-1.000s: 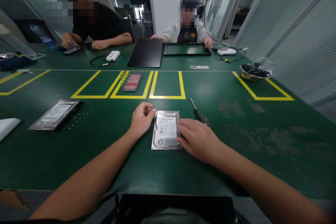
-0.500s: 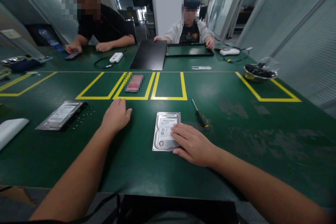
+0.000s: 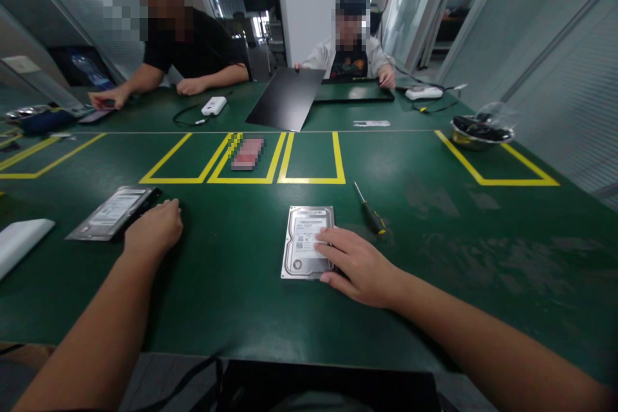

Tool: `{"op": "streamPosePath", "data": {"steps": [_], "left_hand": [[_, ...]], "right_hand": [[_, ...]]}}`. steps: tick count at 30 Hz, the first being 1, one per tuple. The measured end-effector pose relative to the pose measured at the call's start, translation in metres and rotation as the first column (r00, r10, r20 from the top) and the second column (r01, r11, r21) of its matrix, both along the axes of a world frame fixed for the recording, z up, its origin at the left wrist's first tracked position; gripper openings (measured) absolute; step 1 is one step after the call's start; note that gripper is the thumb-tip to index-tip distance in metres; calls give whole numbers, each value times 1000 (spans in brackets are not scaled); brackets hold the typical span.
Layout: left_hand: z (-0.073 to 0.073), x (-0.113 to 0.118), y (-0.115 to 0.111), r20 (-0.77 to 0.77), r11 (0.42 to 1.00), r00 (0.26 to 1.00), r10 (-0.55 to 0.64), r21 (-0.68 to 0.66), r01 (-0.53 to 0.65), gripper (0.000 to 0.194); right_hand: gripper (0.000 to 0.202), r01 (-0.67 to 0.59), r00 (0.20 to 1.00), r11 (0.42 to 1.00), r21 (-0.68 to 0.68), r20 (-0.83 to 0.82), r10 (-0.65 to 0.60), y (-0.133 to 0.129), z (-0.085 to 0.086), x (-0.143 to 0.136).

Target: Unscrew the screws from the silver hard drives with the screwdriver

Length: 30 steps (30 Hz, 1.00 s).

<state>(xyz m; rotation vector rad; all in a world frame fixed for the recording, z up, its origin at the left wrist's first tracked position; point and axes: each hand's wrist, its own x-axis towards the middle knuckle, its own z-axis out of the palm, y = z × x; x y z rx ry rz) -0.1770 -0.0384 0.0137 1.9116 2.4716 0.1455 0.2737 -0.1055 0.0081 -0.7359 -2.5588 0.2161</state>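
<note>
A silver hard drive [image 3: 302, 244] with a white label lies flat in front of me. My right hand [image 3: 357, 264] rests over its right edge, fingers apart on the label and thumb at the lower corner. At the left, my left hand [image 3: 157, 228] is over the small screws, beside a second hard drive [image 3: 109, 214]; its fingers are curled down and what they touch is hidden. A screwdriver [image 3: 371, 215] with a black and yellow handle lies to the right of the nearer drive.
Yellow tape outlines mark the green table [image 3: 241, 309]. A phone [image 3: 248, 154] lies inside one. A metal bowl [image 3: 483, 132] of dark items stands at right, a white object [image 3: 22, 241] at left. Across, one person holds a black panel [image 3: 287, 100]; another reaches toward a phone.
My left hand has moved left, from mid-table to the small screws beside the left drive. Across the table, the black panel has tilted and shifted right, and the other person's hand has moved left.
</note>
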Motion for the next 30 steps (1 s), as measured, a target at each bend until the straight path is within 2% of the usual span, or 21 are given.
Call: {"op": "streamPosePath", "data": {"steps": [4, 12, 17, 23, 30], "left_hand": [[5, 7, 1, -160, 993, 986, 50, -98, -66, 47], [16, 12, 2, -231, 988, 964, 132, -42, -146, 44], [17, 11, 3, -225, 993, 969, 106, -27, -115, 40], [18, 20, 2, -253, 988, 956, 145, -11, -153, 51], [18, 24, 4, -295, 996, 952, 77, -19, -86, 51]], "right_hand": [[48, 0, 1000, 1000, -9, 11, 0, 0, 0, 0], [48, -1, 1000, 1000, -9, 10, 1, 0, 0, 1], [49, -9, 1000, 1000, -16, 10, 9, 0, 0, 1], [49, -5, 1000, 1000, -14, 10, 5, -1, 0, 0], [50, -1, 1000, 1000, -9, 21, 1, -1, -2, 1]]}}
